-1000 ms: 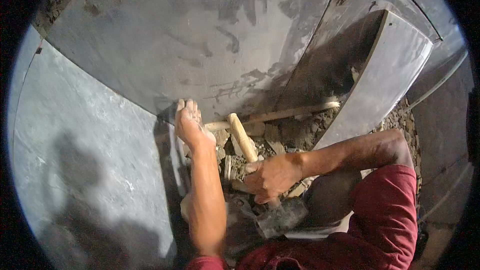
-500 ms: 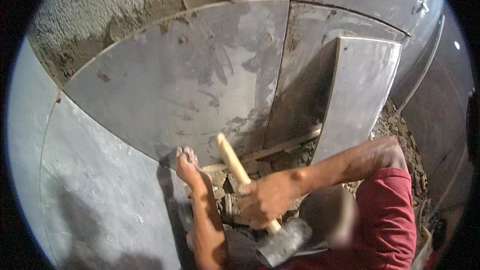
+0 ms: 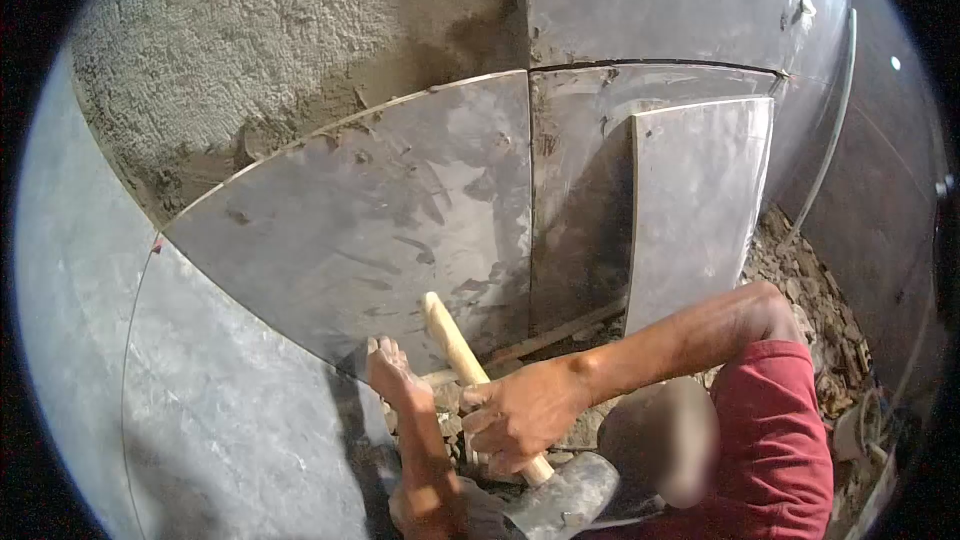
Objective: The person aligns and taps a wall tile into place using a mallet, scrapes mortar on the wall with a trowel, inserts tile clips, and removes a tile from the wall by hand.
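My right hand [image 3: 525, 420] is wrapped round the pale wooden handle of a mallet [image 3: 455, 340], close to its head. The dusty grey mallet head [image 3: 565, 495] hangs low, while the handle's free end points up toward the wall. My left hand [image 3: 395, 375] is at the lower edge of a large grey wall tile [image 3: 370, 230], near the corner, its fingers stretched upward against or just in front of the tile. Smears of mortar mark the tile's face. Whether anything lies under my left palm is hidden.
A narrow cut tile [image 3: 695, 200] leans against the wall at the right. Rough mortar [image 3: 300, 30] covers the wall above the large tile. Grey tiling [image 3: 240, 380] runs along the left side. Rubble [image 3: 810, 290] lies on the ground at right, beside a thin pipe [image 3: 835, 120].
The view has tilted upward, so the wall sits lower and farther left in it. My left fingers look straighter. The mallet stays in my right hand.
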The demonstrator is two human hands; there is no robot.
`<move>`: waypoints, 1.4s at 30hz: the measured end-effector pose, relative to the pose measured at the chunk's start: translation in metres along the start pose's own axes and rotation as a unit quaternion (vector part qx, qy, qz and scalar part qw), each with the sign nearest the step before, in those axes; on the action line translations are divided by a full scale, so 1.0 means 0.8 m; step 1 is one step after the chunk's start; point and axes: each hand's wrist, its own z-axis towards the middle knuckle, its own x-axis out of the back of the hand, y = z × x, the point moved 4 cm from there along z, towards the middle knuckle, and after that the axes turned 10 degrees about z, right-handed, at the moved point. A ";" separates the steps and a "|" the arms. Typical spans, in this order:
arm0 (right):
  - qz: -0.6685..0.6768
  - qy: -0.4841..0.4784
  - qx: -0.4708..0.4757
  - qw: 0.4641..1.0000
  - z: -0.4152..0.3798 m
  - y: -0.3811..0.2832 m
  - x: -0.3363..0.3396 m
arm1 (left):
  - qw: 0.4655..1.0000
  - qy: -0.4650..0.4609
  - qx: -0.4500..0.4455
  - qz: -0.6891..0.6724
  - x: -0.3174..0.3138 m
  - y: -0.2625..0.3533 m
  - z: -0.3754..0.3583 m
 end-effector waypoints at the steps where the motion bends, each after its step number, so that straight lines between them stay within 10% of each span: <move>1: 0.000 0.024 -0.012 1.000 -0.006 0.010 0.008 | 1.000 -0.012 -0.007 0.010 0.000 -0.003 0.005; 7: -0.074 -0.092 -0.085 0.989 -0.015 0.027 -0.002 | 1.000 -0.023 0.005 -0.005 0.006 -0.007 0.011; 8: -0.082 0.055 -0.007 0.995 -0.008 0.004 0.027 | 1.000 0.020 0.016 -0.018 0.001 -0.007 0.009; 11: -0.021 0.062 -0.086 0.994 -0.025 0.021 0.039 | 0.978 -0.118 -0.142 0.092 0.012 -0.008 -0.001; 13: -0.010 0.098 -0.084 0.992 -0.025 0.014 0.033 | 0.993 -0.050 -0.081 0.068 0.011 -0.010 -0.001; 16: -0.017 0.128 -0.107 0.986 -0.024 0.006 0.007 | 0.964 -0.151 -0.206 0.076 0.029 -0.025 0.041; 19: -0.007 0.261 -0.085 0.962 -0.034 -0.029 0.003 | 0.952 -0.054 -0.291 0.077 -0.026 0.050 -0.036; 22: 0.042 0.275 -0.083 0.957 -0.058 -0.036 0.000 | 0.876 -0.162 -0.432 0.141 -0.117 0.137 -0.115; 26: 0.064 0.302 -0.066 0.949 -0.077 -0.039 -0.015 | 0.564 -0.112 -0.755 0.316 -0.272 0.254 -0.230; 42: 0.043 0.325 -0.039 0.944 -0.131 -0.051 0.015 | 0.570 -0.122 -0.695 0.420 -0.343 0.274 -0.226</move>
